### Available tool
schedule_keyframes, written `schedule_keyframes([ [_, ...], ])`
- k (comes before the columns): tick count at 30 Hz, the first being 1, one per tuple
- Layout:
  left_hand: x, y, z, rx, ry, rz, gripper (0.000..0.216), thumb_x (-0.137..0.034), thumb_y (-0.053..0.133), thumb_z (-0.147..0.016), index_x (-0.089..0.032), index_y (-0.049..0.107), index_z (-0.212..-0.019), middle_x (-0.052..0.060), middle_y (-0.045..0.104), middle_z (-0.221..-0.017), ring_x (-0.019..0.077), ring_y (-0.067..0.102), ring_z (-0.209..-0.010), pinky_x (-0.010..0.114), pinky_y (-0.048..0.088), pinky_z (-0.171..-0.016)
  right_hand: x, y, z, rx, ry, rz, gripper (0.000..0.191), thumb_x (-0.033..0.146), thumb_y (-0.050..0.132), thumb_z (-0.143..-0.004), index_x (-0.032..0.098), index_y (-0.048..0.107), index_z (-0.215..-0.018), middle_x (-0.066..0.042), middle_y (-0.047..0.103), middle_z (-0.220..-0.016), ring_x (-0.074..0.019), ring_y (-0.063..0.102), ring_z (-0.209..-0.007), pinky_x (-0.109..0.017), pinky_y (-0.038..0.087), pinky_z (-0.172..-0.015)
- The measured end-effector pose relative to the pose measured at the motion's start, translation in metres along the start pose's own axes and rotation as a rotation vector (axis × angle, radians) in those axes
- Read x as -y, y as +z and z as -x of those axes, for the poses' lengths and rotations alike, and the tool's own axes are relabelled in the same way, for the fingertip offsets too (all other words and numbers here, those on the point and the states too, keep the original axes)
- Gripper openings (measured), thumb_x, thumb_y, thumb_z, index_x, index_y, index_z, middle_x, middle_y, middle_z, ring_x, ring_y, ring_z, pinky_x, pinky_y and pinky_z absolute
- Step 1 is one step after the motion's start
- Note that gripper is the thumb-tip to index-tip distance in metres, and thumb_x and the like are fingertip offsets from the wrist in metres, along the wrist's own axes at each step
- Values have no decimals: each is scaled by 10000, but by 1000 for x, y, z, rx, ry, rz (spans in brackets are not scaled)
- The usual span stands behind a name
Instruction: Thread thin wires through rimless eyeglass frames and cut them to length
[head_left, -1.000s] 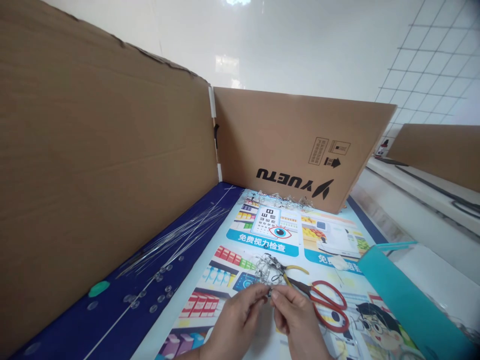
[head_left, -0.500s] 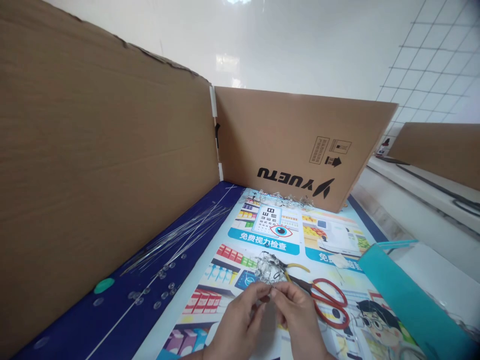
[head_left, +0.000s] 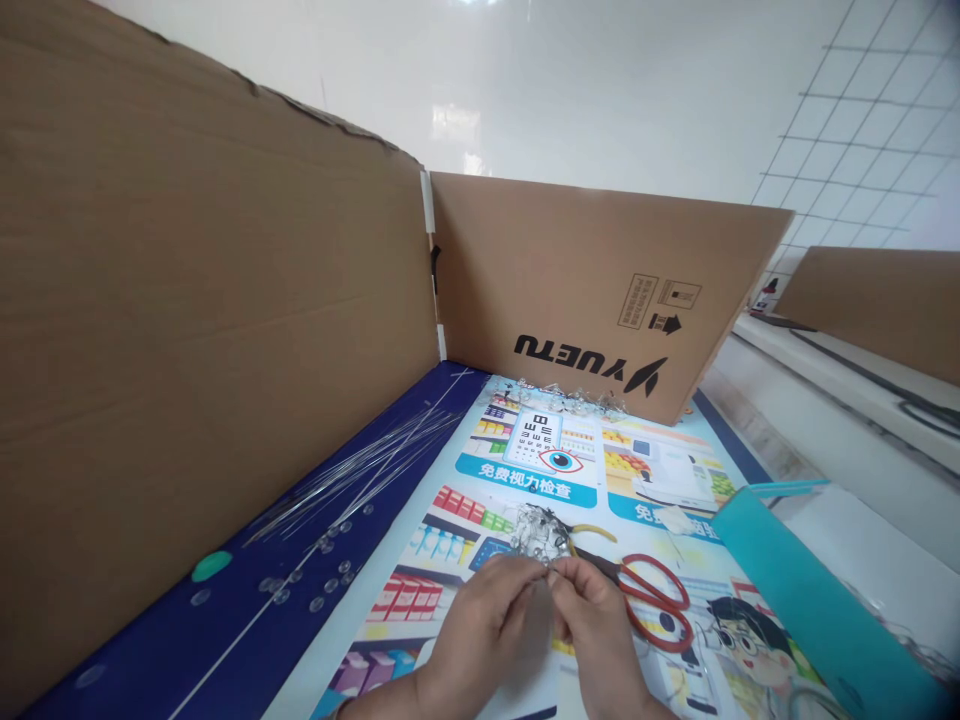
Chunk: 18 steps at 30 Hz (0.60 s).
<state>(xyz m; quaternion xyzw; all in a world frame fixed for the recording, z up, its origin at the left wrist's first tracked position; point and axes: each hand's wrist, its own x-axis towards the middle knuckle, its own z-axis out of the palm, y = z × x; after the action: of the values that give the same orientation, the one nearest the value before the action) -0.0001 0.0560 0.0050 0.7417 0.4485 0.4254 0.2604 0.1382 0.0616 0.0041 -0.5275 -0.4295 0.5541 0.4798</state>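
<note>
My left hand (head_left: pixel 480 625) and my right hand (head_left: pixel 596 625) meet at the bottom centre, fingertips pinched together on a small clear beaded wire piece (head_left: pixel 541 538) that sticks up just beyond them. Both hands are closed on it. Directly behind it lie pliers with yellow handles (head_left: pixel 592 535) and red-handled scissors (head_left: pixel 660 600) on a printed poster mat (head_left: pixel 540 465). What exactly sits between the fingertips is too small to make out.
Thin wires (head_left: pixel 360 465) and several clear beads (head_left: pixel 322 575) lie on the blue surface at left, with a green disc (head_left: pixel 211 566). Cardboard walls (head_left: pixel 225 300) stand at left and back. A teal box (head_left: pixel 810 610) sits at right. More clear pieces (head_left: pixel 570 398) line the back wall.
Both hands have shifted slightly nearer and lower in view while staying pinched on the beaded piece; the camera tilted a little.
</note>
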Motion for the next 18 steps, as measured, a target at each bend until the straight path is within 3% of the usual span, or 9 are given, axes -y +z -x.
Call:
schedule_keyframes([
  [4,-3,0,-3,16,-34,-62,266,-135,400,-866,-207,638,-961,39,546,-769,158,546,-747,255,452,-648,2,-1,1,-27,22,-7,185,325,570,-759,157,535,-692,79,365,-454,-64,286,-433,-190,232,-423],
  [8,-7,2,-3,69,-113,-162,282,-158,397,-863,-221,637,-997,41,566,-758,158,566,-683,247,458,-616,3,-2,2,-3,0,-19,192,331,587,-753,147,559,-708,74,382,-465,-63,285,-439,-191,232,-427],
  [12,-13,6,-3,90,-153,-209,342,-147,372,-862,-239,597,-1102,56,621,-834,174,603,-717,261,473,-649,5,-2,2,12,-2,-39,197,335,598,-750,142,571,-718,72,386,-468,-64,293,-448,-188,231,-429],
  [18,-16,17,-7,4,-167,-89,328,-109,368,-851,-202,637,-1015,52,644,-820,176,593,-779,268,467,-713,6,-5,1,14,-8,-68,210,342,616,-735,133,594,-731,70,389,-454,-63,303,-442,-183,226,-423],
])
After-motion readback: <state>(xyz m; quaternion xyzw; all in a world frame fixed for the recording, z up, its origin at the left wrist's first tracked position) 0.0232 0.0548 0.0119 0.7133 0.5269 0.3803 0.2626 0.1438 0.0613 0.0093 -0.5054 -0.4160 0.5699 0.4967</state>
